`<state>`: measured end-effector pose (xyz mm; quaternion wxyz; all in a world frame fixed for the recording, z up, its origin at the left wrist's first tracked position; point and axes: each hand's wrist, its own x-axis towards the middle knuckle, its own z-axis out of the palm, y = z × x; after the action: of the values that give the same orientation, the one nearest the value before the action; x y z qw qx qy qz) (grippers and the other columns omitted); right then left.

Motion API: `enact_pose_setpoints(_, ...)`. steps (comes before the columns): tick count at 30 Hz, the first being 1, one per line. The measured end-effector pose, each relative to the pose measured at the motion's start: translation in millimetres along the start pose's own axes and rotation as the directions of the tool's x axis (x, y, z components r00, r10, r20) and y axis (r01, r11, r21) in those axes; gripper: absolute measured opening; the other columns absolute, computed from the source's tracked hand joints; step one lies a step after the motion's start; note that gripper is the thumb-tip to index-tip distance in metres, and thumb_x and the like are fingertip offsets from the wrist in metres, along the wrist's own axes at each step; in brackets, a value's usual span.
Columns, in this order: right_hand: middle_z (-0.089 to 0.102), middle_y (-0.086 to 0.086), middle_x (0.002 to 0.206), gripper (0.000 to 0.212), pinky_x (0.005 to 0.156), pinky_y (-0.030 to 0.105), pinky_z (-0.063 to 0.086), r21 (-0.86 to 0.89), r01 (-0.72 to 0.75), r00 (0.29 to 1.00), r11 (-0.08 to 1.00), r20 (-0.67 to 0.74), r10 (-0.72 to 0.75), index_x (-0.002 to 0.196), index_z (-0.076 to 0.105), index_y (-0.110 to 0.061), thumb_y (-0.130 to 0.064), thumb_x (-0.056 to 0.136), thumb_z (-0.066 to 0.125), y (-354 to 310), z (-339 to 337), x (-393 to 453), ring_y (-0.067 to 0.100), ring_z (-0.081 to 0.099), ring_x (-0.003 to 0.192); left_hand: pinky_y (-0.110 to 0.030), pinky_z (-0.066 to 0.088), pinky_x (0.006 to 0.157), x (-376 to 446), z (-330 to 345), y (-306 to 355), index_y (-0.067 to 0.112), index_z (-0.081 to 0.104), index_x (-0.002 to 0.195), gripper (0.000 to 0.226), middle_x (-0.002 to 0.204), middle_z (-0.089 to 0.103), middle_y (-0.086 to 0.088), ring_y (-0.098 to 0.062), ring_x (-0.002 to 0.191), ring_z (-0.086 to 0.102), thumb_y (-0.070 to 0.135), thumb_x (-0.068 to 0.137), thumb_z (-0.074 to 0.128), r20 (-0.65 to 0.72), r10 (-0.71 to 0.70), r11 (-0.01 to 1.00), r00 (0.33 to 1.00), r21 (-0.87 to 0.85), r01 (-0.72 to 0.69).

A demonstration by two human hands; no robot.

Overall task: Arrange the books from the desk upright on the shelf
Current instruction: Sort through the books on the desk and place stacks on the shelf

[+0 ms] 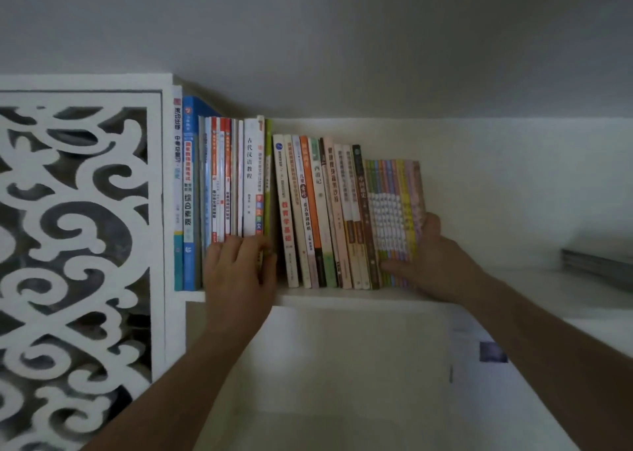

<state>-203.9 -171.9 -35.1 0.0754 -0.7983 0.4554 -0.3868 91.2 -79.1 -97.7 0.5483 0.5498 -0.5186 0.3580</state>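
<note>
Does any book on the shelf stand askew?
Yes. The middle group of books leans left, not upright, with a dark gap beside the green book. The thin colourful set tilts too.
</note>
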Motion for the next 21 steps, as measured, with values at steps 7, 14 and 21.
enact_pose_setpoints(7,0.063,0.006,0.129,0.091,0.090,0.043,0.058,-0.050,-0.044,0.996,0.998,0.076,0.048,0.146,0.014,-0.025,-0.061,0.088,0.073,4,-1,-15,0.024,0.067,0.101,-0.041,0.044,0.093,-8,-10,6,0.018,0.064,0.116,0.020,0.113,0.061,-0.006,-0.024,0.109,0.047,0.025,0.097,0.066,0.081,-0.052,0.999,0.995,-0.008,0.053)
enact_pose_setpoints(14,0.062,0.015,0.132,0.064,0.097,0.045,0.044,-0.550,0.055,0.945,0.833,-0.241,-0.221,0.146,0.046,-0.010,-0.053,0.099,0.041,32,38,-102,0.039,0.061,0.118,-0.034,0.035,0.109,-101,-28,57,0.027,0.063,0.120,0.040,0.145,0.039,-0.007,-0.028,0.138,0.036,0.013,0.084,0.078,0.249,-0.172,0.941,0.953,-0.243,0.234)
enact_pose_setpoints(21,0.038,-0.008,0.164,0.058,0.116,0.037,0.042,-0.345,-0.023,0.966,0.938,0.235,0.110,0.156,0.045,-0.028,-0.028,0.099,0.056,133,88,-293,0.013,0.041,0.146,-0.025,0.033,0.106,-239,0,123,0.040,0.056,0.134,0.052,0.132,0.053,0.016,-0.010,0.128,0.044,0.025,0.088,0.076,0.770,0.156,0.857,0.619,-0.417,0.303)
